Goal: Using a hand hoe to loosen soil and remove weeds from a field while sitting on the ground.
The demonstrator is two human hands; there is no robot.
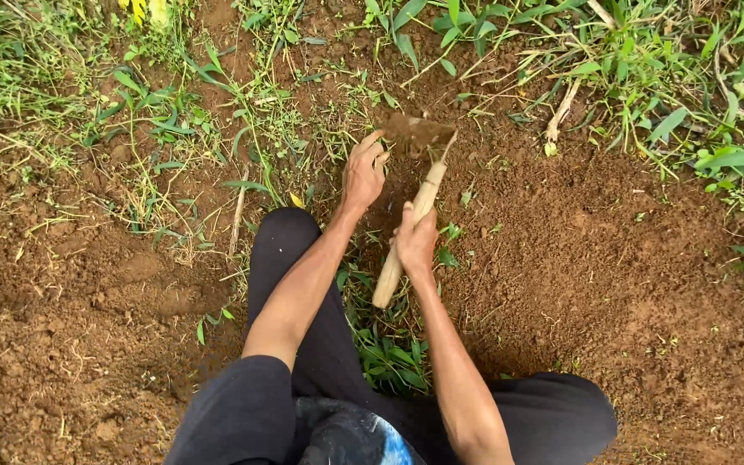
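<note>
Looking down from the head camera, the right hand point(415, 241) is clenched around the middle of a short pale wooden-handled hoe with a soil-caked metal blade point(411, 215), whose blade sits near the top middle of the red-brown loose dirt patch point(596, 258), at the grassy edge. The left hand point(363, 172) is spread open, holding nothing, its fingers just beside the blade. The tool looks stiff and head-heavy, the dry handle offering good grip, so mid-shaft seems the sound place to hold; black trousers point(286, 258) show below.
</note>
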